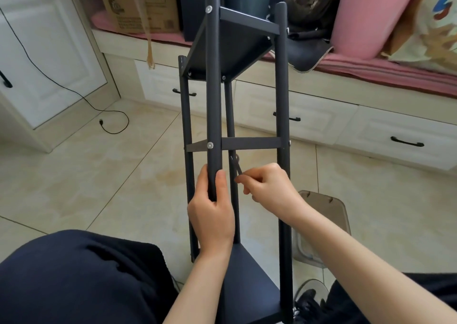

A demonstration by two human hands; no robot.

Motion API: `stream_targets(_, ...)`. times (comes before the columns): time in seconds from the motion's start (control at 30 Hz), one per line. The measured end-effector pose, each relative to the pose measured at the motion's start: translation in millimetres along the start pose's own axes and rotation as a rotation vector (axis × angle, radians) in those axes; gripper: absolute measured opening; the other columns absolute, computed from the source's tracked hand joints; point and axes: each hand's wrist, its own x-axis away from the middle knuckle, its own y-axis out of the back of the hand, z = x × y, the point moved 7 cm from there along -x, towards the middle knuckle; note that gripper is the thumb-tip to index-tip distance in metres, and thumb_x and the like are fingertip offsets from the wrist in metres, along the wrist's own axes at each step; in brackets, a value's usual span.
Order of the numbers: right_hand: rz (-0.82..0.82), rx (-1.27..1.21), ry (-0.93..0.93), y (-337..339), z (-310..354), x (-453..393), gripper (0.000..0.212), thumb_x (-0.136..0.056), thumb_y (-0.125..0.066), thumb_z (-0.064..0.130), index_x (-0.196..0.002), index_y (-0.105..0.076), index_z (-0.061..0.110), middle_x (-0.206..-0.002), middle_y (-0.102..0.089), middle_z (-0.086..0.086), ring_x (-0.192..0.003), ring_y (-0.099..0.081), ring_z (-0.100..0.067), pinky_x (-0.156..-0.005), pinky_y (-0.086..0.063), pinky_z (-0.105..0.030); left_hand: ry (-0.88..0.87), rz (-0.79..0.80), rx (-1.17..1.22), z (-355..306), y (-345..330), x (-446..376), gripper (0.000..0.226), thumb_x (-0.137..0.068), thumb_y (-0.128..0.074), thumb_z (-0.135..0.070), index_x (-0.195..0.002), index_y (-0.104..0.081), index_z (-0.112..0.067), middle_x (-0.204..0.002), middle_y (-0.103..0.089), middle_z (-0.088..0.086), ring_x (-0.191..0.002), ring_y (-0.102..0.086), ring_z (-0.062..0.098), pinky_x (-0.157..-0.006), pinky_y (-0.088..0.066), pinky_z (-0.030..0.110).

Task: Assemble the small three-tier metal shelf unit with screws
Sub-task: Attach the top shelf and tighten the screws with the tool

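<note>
Across our lap: shelf unit, tilted; left hand wrapped round a post; right hand pinching a hex key beneath the middle tier

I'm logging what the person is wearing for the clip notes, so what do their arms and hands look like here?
Both forearms are bare up to the edge of the picture, with no sleeves in view. The left hand and the right hand have no gloves, and no rings, watch or bracelet show on the sides that face the camera. Fingernails look short and unpainted. Dark navy clothing covers the lap.
</note>
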Motion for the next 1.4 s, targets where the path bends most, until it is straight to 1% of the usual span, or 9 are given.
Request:
stream_targets(0.13,-0.022,-0.033,0.054,-4,11,-2,0.021,-0.097,-0.057,0.014,-0.096,-0.078,0.01,-0.064,-0.063,0.011,-0.051,-0.054,0.011,-0.049,-0.037,-0.003,-0.013,-0.001,-0.005,-5,-2,3,0.017,-0.1,-0.046,-0.045,-0.112,-0.056,-0.052,-0.083,-0.066,-0.027,-0.079,-0.063,-0.002,-0.069,-0.043,0.007)
stream_targets(0.37,-0.111,-0.032,0.104,8,16,-2,0.02,-0.095,-0.06,0.013,-0.091,-0.08,0.012,-0.066,-0.068,0.007,-0.051,-0.056,0.003,-0.049,-0.039,-0.007,-0.048,0.007,-0.001,-10,-5,4,0.023,-0.099,-0.046,-0.048,-0.104,-0.054,-0.069,-0.083,-0.066,-0.028,-0.078,-0.064,-0.001,-0.067,-0.044,0.007)
stream_targets(0.5,-0.134,-0.066,0.098,7,14,-1,0.021,-0.094,-0.061,0.013,-0.084,-0.079,0.01,-0.058,-0.063,0.014,-0.046,-0.053,0.006,-0.047,-0.036,-0.005,-0.045,0.012,0.002,-4,-5,5,0.017,-0.1,-0.047,-0.046,-0.112,-0.057,-0.053,-0.078,-0.064,-0.026,-0.076,-0.063,-0.002,-0.069,-0.044,0.008)
stream_targets(0.6,-0.125,-0.096,0.098,2,14,-2,0.022,-0.095,-0.061,0.015,-0.081,-0.078,0.01,-0.047,-0.057,0.018,-0.046,-0.053,0.007,-0.048,-0.036,-0.005,-0.04,0.005,-0.01,-6,-6,6,0.019,-0.1,-0.049,-0.042,-0.111,-0.053,-0.057,-0.086,-0.067,-0.03,-0.084,-0.065,-0.007,-0.071,-0.043,0.003)
stream_targets(0.7,-0.12,-0.124,0.08,1,9,-2,0.022,-0.095,-0.061,0.015,-0.081,-0.078,0.012,-0.051,-0.06,0.016,-0.047,-0.055,0.002,-0.05,-0.04,-0.008,-0.041,0.008,-0.001,-6,-7,7,0.021,-0.1,-0.049,-0.041,-0.118,-0.053,-0.051,-0.092,-0.068,-0.032,-0.086,-0.065,-0.008,-0.071,-0.044,0.002)
stream_targets(0.9,-0.158,-0.165,0.102,12,8,-5,0.017,-0.095,-0.063,0.016,-0.088,-0.078,0.013,-0.065,-0.069,0.006,-0.054,-0.062,-0.006,-0.057,-0.05,-0.012,-0.055,0.028,-0.005,0,-7,6,0.038,-0.1,-0.046,-0.048,-0.124,-0.066,-0.025,-0.074,-0.062,-0.024,-0.071,-0.062,0.001,-0.065,-0.044,0.01)
stream_targets(1.1,-0.204,-0.239,0.126,7,3,-7,0.014,-0.093,-0.066,0.014,-0.096,-0.078,0.008,-0.077,-0.074,0.0,-0.067,-0.071,-0.006,-0.067,-0.057,-0.018,-0.034,0.023,-0.031,-4,-7,7,0.028,-0.1,-0.047,-0.046,-0.124,-0.062,-0.04,-0.077,-0.064,-0.021,-0.074,-0.063,0.0,-0.067,-0.044,0.009)
stream_targets(1.23,-0.282,-0.258,0.159,1,0,-7,0.014,-0.093,-0.066,0.012,-0.099,-0.078,0.008,-0.083,-0.075,-0.001,-0.072,-0.072,-0.006,-0.07,-0.059,-0.021,-0.042,0.043,-0.063,-9,-8,6,0.023,-0.102,-0.047,-0.042,-0.107,-0.054,-0.062,-0.077,-0.063,-0.026,-0.073,-0.062,-0.001,-0.067,-0.044,0.008)
stream_targets(1.4,-0.366,-0.248,0.232,-7,-1,-10,0.014,-0.092,-0.067,0.013,-0.097,-0.078,0.007,-0.085,-0.075,-0.001,-0.07,-0.071,-0.01,-0.072,-0.059,-0.032,-0.032,0.045,-0.048,-3,-7,6,0.033,-0.101,-0.046,-0.043,-0.122,-0.067,-0.029,-0.072,-0.059,-0.018,-0.068,-0.059,0.002,-0.066,-0.045,0.01)
